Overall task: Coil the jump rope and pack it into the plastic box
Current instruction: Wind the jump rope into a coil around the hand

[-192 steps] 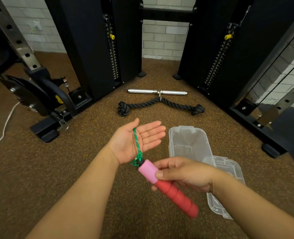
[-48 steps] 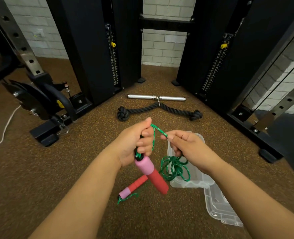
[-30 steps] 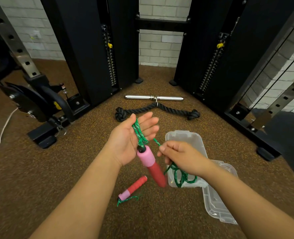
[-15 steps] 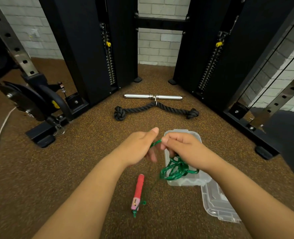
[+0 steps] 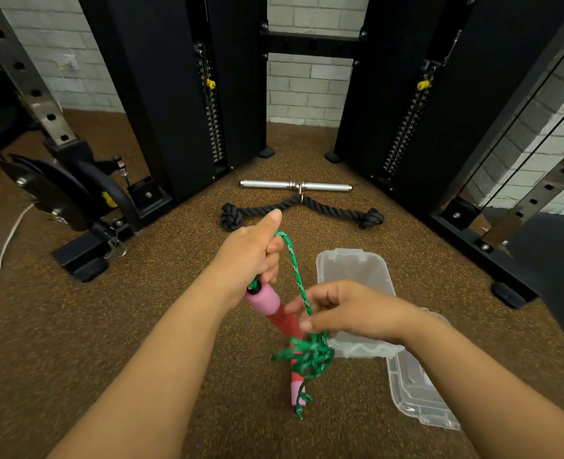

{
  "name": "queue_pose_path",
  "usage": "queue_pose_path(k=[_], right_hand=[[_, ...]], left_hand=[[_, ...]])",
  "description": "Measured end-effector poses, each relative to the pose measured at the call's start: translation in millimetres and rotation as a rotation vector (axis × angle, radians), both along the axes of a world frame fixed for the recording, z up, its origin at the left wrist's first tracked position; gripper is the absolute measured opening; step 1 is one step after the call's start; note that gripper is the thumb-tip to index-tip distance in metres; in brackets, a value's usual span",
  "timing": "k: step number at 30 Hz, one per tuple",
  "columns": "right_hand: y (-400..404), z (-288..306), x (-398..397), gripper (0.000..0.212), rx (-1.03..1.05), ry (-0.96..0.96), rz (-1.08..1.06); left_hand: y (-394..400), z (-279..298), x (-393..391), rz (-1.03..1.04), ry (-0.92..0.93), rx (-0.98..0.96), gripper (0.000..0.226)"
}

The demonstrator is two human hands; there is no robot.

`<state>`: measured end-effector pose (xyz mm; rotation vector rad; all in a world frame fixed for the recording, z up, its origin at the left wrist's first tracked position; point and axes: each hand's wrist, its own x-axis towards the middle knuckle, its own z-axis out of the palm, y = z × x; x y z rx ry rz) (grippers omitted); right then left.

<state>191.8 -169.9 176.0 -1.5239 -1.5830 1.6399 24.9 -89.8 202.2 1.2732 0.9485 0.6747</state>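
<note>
My left hand (image 5: 254,256) is shut around coils of the green jump rope (image 5: 295,273), with one pink-and-red handle (image 5: 274,313) hanging below the fist. A strand runs from the fist down to my right hand (image 5: 347,309), which pinches it; a loose green bundle (image 5: 310,356) dangles beneath. The second handle (image 5: 296,389) lies on the floor under that bundle. The clear plastic box (image 5: 353,270) stands open on the floor just behind my right hand, partly hidden by it.
The box's clear lid (image 5: 416,392) lies on the floor at the right. Farther back lie a black knotted rope attachment (image 5: 327,208) and a chrome bar (image 5: 295,185). Black machine columns and frame feet flank both sides; a white cord (image 5: 2,253) runs at left.
My left hand has risen and turned, with the first handle visible under it again. My right hand dropped and drew a strand down. The floor handle slid right, under the bundle.
</note>
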Motion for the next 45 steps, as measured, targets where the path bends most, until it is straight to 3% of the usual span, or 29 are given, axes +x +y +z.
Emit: queue_pose_path(k=[1,7,11,15,23,24,27,29,32,35,38,42,45], right_hand=[[0,-3,-1,0.013,0.008,-0.046,0.009],[-2,-1,13,0.033,-0.017,-0.262,0.026],[0,-5,18,0.025,0.093,-0.433,-0.238],[1,-3,30,0.002,0.124,-0.208,-0.495],[0,-15,52,0.015,-0.075,0.164,-0.539],[0,-19,54,0.016,-0.052,0.077,-0.518],[-1,-32,59,0.018,0.113,-0.692,-0.285],[-3,-38,56,0.029,0.139,-1.005,-0.130],[0,-33,47,0.053,0.188,-0.841,-0.141],[4,-15,24,0.051,0.287,-0.370,-0.264],[5,-3,-2,0.047,0.268,0.044,-0.200],[5,-2,-13,0.012,0.269,0.078,-0.122],[5,-1,-2,0.018,0.253,0.046,-0.180]], left_hand=[[0,0,0,0.002,-0.006,-0.008,0.054],[5,-2,-6,0.124,-0.056,-0.064,0.057],[9,-5,-11,0.158,-0.017,-0.040,0.059],[11,-5,-13,0.187,-0.056,-0.090,0.057],[12,-3,-15,0.314,-0.209,-0.246,0.053],[13,-3,-16,0.334,-0.231,-0.257,0.052],[13,-3,-17,0.383,-0.290,-0.312,0.050],[12,-4,-17,0.367,-0.282,-0.326,0.050],[7,-3,-12,0.196,-0.214,-0.318,0.048],[-2,-2,-5,-0.043,-0.119,-0.312,0.046],[-8,-3,2,-0.184,-0.066,-0.301,0.048],[-8,-1,2,-0.260,-0.097,-0.410,0.061],[-5,-1,-2,-0.277,-0.131,-0.448,0.069]])
